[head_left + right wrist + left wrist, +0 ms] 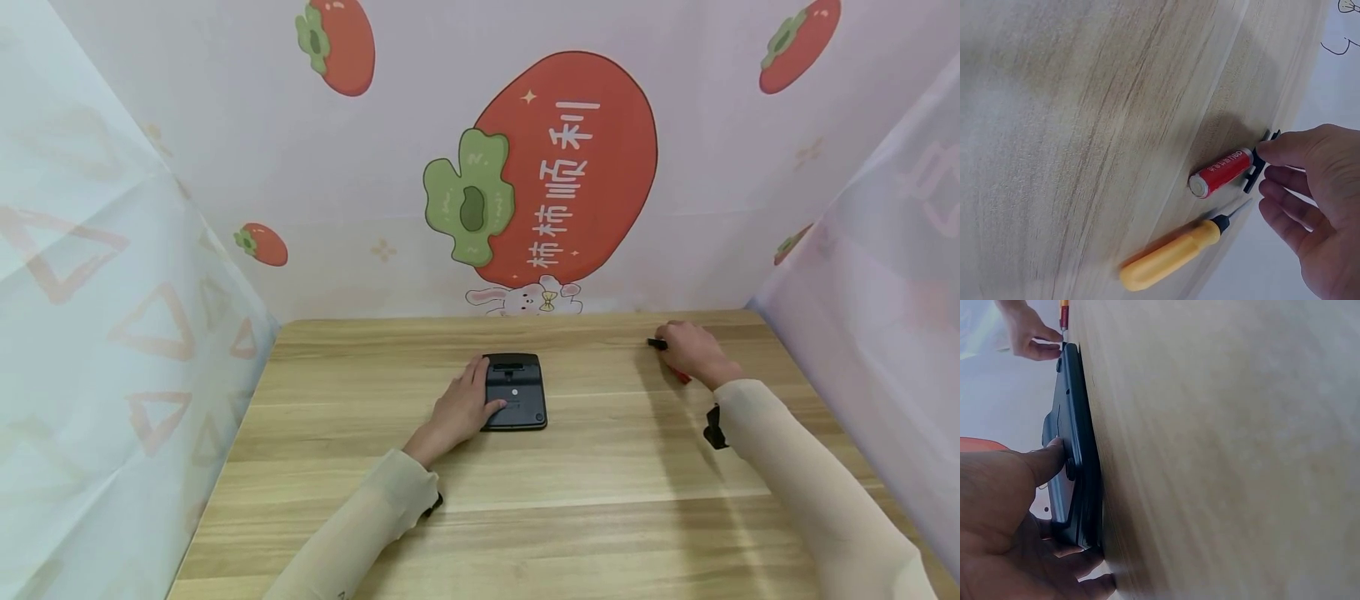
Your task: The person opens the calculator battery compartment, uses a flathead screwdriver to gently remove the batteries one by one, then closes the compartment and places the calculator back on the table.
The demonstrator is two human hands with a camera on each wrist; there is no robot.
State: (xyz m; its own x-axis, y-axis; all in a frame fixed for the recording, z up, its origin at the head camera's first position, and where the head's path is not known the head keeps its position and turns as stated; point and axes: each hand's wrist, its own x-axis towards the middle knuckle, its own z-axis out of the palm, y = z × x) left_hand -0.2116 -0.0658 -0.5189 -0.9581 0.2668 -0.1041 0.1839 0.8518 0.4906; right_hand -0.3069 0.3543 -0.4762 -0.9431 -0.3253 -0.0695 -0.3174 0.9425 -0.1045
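Observation:
A black calculator (pixel 517 400) lies face down on the wooden table, its back with a slot and small round feet facing up. My left hand (pixel 463 402) grips its left side, thumb (pixel 1047 464) on the back and fingers along the edge. Further right, my right hand (pixel 693 350) pinches a small black battery cover (pixel 657 343) between thumb and finger, low over the table. Close beside that cover, in the right wrist view, is a red battery (pixel 1222 173). A yellow-handled screwdriver (pixel 1166 259) lies near it, its tip pointing toward the right hand's fingers.
The wooden table (pixel 360 492) meets a pale printed backdrop (pixel 390 183) at its back edge. Similar sheets hang on the left (pixel 97 275) and right (pixel 892 317). Both wrists wear black straps under light sleeves.

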